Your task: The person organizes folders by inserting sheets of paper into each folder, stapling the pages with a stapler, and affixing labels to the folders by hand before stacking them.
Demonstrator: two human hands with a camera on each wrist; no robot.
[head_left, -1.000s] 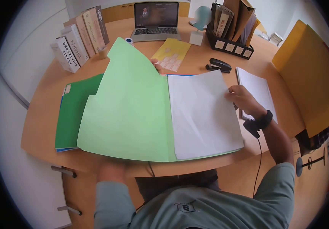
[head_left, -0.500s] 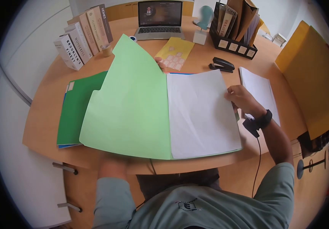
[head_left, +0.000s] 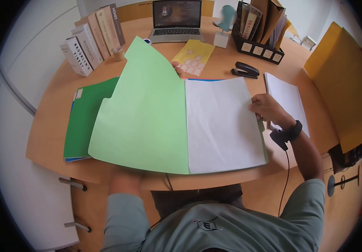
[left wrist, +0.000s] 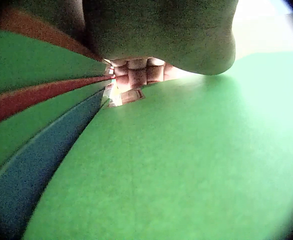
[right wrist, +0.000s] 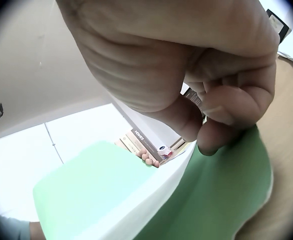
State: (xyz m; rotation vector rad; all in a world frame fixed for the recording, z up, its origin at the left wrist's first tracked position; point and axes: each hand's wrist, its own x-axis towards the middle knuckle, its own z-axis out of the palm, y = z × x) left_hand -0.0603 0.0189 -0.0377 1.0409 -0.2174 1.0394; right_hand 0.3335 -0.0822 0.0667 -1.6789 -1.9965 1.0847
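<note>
A light green folder (head_left: 141, 113) lies open across my front, a white sheet of paper (head_left: 223, 126) on its right half. My right hand (head_left: 269, 110) pinches the right edge of the paper and folder between thumb and fingers; the folder's green underside (right wrist: 211, 195) hangs below the fingertips in the right wrist view. My left forearm passes under the left cover, which hides most of my left hand (head_left: 178, 70). Only its fingers show at the top near the fold. In the left wrist view those fingers (left wrist: 139, 75) curl at the far end of the folders.
A dark green folder (head_left: 84, 122) lies under the left cover. Right of the paper are a stack of white sheets (head_left: 288, 98) and a black stapler (head_left: 246, 70). Farther back stand books (head_left: 95, 40), a laptop (head_left: 177, 31), a yellow patterned sheet (head_left: 193, 54) and a black file box (head_left: 256, 52).
The paper's lower left corner has moved left to the fold, and the folder's right edge and tab now show beyond the paper. Both hands stay about where they were.
</note>
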